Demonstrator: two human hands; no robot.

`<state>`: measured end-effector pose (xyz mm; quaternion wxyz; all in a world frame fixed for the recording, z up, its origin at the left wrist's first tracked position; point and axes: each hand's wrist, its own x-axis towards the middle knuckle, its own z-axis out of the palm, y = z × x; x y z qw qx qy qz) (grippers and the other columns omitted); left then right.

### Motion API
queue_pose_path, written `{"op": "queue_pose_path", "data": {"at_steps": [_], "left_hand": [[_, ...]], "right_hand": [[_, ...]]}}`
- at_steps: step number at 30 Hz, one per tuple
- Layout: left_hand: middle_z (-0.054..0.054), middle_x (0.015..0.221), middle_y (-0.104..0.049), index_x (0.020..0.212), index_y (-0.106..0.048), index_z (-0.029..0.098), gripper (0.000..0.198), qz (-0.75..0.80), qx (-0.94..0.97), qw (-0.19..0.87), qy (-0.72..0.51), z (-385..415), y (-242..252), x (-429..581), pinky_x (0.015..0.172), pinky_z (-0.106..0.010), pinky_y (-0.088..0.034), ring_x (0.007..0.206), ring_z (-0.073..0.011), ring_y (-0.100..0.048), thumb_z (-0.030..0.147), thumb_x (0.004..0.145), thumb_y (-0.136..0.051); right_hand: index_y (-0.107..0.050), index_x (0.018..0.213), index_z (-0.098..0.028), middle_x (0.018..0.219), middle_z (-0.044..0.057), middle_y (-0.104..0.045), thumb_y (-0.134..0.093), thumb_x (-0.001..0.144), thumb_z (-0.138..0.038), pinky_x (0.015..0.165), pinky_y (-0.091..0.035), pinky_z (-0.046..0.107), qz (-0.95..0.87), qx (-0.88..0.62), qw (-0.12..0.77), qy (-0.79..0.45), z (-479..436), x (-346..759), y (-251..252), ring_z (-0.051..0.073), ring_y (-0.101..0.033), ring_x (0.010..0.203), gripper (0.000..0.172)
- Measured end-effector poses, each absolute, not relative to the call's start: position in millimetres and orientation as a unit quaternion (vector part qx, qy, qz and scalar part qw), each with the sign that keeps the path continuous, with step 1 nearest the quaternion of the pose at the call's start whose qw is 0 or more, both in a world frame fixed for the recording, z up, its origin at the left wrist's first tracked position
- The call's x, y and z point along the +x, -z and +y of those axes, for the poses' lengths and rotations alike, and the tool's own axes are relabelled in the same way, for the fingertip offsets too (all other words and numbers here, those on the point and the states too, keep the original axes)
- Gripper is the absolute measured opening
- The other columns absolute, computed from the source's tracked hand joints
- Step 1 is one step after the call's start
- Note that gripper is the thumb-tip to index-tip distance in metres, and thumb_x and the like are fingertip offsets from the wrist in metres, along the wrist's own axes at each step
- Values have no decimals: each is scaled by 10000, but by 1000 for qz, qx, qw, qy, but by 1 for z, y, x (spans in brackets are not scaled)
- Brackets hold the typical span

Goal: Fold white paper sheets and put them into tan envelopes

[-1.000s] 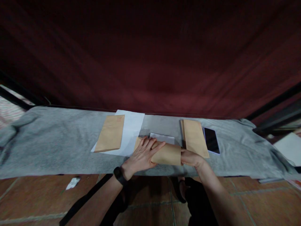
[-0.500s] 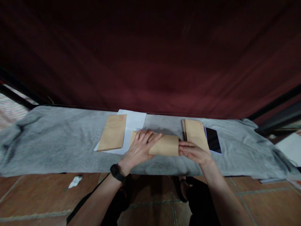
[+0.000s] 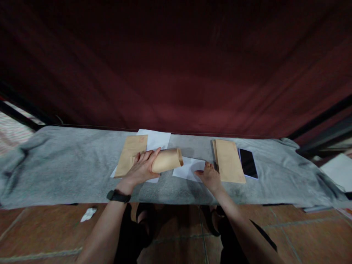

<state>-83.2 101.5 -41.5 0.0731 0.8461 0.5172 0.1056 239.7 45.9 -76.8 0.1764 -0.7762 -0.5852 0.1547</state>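
My left hand [image 3: 143,165] is wrapped round a brown paper envelope [image 3: 167,160], which bows so that its end facing right gapes a little. It hangs over the left pile of brown envelopes [image 3: 132,152] and the white sheets [image 3: 158,138] under that pile. My right hand [image 3: 209,176] is closed at the right edge of a folded white paper [image 3: 188,168], thumb on top and fingers curled at the edge. Just right of that hand lies another stack of brown envelopes [image 3: 230,161].
A grey cloth [image 3: 82,165] covers the long narrow surface. A dark phone [image 3: 248,163] with a purple edge lies beside the right envelopes. Behind hangs a dark red curtain [image 3: 176,88]. A crumpled white tissue [image 3: 88,214] is on the tiled floor [image 3: 49,231].
My left hand has carried the brown envelope leftward, away from my right hand. The folded white paper has come into view between them, held by my right hand, which has shifted slightly left.
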Motion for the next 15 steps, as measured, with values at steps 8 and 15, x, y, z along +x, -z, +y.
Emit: {"op": "queue_pose_path", "data": {"at_steps": [8, 15], "left_hand": [[-125, 1435, -456, 1599, -109, 298, 1149, 547, 829, 88, -74, 104, 41, -90, 1165, -607, -146, 1374, -381, -374, 371, 667, -779], [-120, 1424, -463, 1599, -116, 307, 1151, 549, 827, 95, -72, 104, 40, -93, 1165, -614, -151, 1367, -393, -390, 366, 660, -778]], "right_hand": [[-581, 1152, -126, 1084, 168, -716, -651, 878, -433, 850, -498, 337, -593, -783, 83, -168, 56, 244, 69, 303, -692, 1053, 417], [-618, 945, -180, 954, 102, -697, -667, 789, -367, 765, -467, 318, -583, -764, 187, -204, 62, 253, 82, 253, -662, 923, 248]]}}
